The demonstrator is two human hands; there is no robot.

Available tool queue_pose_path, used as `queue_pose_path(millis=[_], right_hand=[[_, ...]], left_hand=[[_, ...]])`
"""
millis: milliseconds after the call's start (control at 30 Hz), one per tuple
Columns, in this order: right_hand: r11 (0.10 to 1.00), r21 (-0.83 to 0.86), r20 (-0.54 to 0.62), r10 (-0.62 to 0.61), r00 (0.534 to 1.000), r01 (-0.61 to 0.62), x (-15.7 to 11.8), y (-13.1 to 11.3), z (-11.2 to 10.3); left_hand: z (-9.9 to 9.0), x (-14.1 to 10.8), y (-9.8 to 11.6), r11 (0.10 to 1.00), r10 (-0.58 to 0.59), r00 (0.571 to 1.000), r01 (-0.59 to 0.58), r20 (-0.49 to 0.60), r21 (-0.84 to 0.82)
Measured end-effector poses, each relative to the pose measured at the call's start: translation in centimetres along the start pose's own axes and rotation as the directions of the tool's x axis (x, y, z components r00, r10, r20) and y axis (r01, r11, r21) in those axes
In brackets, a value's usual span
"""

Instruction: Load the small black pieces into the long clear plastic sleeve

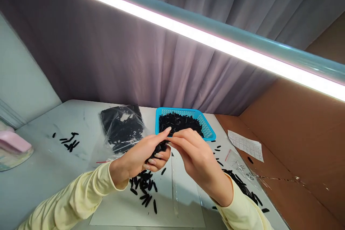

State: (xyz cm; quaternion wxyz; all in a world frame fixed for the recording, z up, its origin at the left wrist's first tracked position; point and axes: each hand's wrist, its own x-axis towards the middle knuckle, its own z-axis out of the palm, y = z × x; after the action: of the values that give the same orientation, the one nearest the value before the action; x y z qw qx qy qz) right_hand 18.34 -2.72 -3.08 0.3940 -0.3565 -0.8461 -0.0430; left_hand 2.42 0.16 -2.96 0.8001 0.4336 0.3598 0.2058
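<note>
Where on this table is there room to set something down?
The widest bare patch of table lies between the pink object and the left sleeve. A smaller one separates the left scatter of black pieces from the bag. It's crowded below the left hand, where loose pieces lie, and along the right edge; the basket holds many too.

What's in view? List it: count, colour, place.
Lamp: one, lit white, top
Curtain: one, greyish, back
Panels: two, white left, brown right
Table: one, white, below curtain
Sheet: one, white, on table
Strip: one, clear, on sheet
Basket: one, blue, far side
Pieces: uncountable, black, in basket, on sheet and table
Large bag: one, clear, left of basket
Small bag: one or more, clear, right
Paper: one, white, right side
Object: one, partly pink, far left
Sleeves: two, yellow, on forearms
Left hand: one, centre, holding pieces
Right hand: one, beside left
</note>
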Motion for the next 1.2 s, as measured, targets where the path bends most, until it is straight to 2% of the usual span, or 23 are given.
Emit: queue_pose_path(millis=[100, 200, 367, 533, 800, 967, 1067, 1200], right_hand=[[0.975, 0.186, -0.01, 0.127, 0.992, -0.123, 0.3, 0.2, -1.0], [0.909, 0.331, 0.029, 0.257, 0.966, -0.252, 0.7, 0.0, -2.0], [0.77, 0.475, 0.123, 0.421, 0.899, -0.425, 0.9, -0.7, -2.6], [0.671, 0.559, 0.132, 0.509, 0.851, -0.488, 0.9, -1.0, -2.2], [0.516, 0.684, 0.211, 0.538, 0.816, -0.516, 0.7, -1.9, -2.5], [0.319, 0.785, 0.32, 0.526, 0.788, -0.532, 0.7, -2.1, -2.6], [0.234, 0.822, 0.355, 0.502, 0.788, -0.52, 0.6, -2.1, -2.6], [0.195, 0.836, 0.374, 0.479, 0.794, -0.512, 0.4, -2.0, -2.6]], left_hand=[[0.0, -0.4, 0.3, 0.999, 0.031, 0.999, -0.032, 0.026, 0.039], [0.3, -1.0, 0.5, 0.978, 0.176, 0.984, -0.173, -0.019, 0.115], [0.8, -2.2, 0.4, 0.864, 0.446, 0.892, -0.407, -0.075, 0.294], [1.0, -3.1, -0.4, 0.688, 0.594, 0.803, -0.479, -0.044, 0.545], [2.0, -3.5, -1.2, 0.499, 0.735, 0.674, -0.465, -0.073, 0.731], [1.8, -3.4, -1.3, 0.394, 0.791, 0.612, -0.478, -0.024, 0.785], [1.5, -3.4, -1.4, 0.335, 0.798, 0.602, -0.481, 0.027, 0.81], [1.2, -3.4, -1.6, 0.294, 0.797, 0.598, -0.499, 0.079, 0.815]])
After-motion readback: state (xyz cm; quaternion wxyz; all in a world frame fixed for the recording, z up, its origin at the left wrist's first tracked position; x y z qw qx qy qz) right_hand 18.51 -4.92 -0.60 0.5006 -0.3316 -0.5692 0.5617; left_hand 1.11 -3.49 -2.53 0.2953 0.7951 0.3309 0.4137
